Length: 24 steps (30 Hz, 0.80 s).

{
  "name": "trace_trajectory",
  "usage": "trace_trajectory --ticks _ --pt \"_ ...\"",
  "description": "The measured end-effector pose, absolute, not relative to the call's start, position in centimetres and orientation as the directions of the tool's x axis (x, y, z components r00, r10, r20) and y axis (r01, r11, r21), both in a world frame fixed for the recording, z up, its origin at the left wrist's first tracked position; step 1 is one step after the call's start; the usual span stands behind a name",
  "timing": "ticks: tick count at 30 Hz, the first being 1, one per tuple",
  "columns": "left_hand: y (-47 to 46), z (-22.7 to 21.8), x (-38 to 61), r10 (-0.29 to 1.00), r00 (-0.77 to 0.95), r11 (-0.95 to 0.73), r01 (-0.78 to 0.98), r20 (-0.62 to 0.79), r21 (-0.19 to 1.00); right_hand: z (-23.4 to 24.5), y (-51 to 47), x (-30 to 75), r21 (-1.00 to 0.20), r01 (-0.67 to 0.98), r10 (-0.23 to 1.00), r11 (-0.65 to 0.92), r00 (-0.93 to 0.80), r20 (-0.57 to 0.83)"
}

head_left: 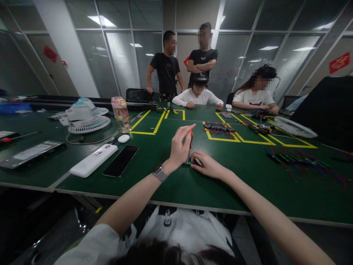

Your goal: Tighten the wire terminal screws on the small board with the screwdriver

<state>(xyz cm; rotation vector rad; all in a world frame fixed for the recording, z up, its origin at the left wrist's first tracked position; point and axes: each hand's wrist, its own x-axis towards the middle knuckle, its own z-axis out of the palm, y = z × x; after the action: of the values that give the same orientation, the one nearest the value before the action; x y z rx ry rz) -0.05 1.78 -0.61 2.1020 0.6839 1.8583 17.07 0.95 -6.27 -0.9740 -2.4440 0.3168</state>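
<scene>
My left hand (180,147), with a watch on its wrist, is closed around the orange and black handle of a screwdriver (191,139). The tool stands upright, its shaft pointing down at a small green circuit board (187,163) on the table. My right hand (204,164) rests low beside it, fingers curled at the board's right edge and gripping it. A dark, rounded object (198,162) shows under those fingers; I cannot make out what it is. Much of the board is covered by my hands.
Left of my hands lie a black phone (121,161), a white power bank (94,160) and a round white case (124,138). Behind them stand a bottle (121,116) and a fan (88,123). Wired boards (219,128) lie inside yellow tape. Several people are across the green table (165,191).
</scene>
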Motion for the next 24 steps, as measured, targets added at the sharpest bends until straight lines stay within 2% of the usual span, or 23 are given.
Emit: trace_trajectory --ticks 2,8,15,24 --pt "1.89 -0.67 0.02 0.508 0.076 -0.854 0.17 0.858 0.491 -6.32 0.97 17.07 -0.376 0.585 0.695 0.718 -0.628 0.35" --pt "1.95 -0.7 0.05 0.489 -0.026 -0.818 0.333 0.872 0.469 -6.33 0.96 17.0 -0.372 0.602 0.707 0.707 -0.623 0.335" --pt "2.03 -0.83 -0.08 0.528 0.083 -0.846 0.138 0.845 0.515 -6.14 0.86 17.01 -0.375 0.598 0.706 0.708 -0.624 0.336" --pt "1.79 -0.63 0.02 0.533 -0.005 -0.806 0.301 0.846 0.51 -6.13 0.83 16.95 -0.377 0.6 0.708 0.705 -0.622 0.334"
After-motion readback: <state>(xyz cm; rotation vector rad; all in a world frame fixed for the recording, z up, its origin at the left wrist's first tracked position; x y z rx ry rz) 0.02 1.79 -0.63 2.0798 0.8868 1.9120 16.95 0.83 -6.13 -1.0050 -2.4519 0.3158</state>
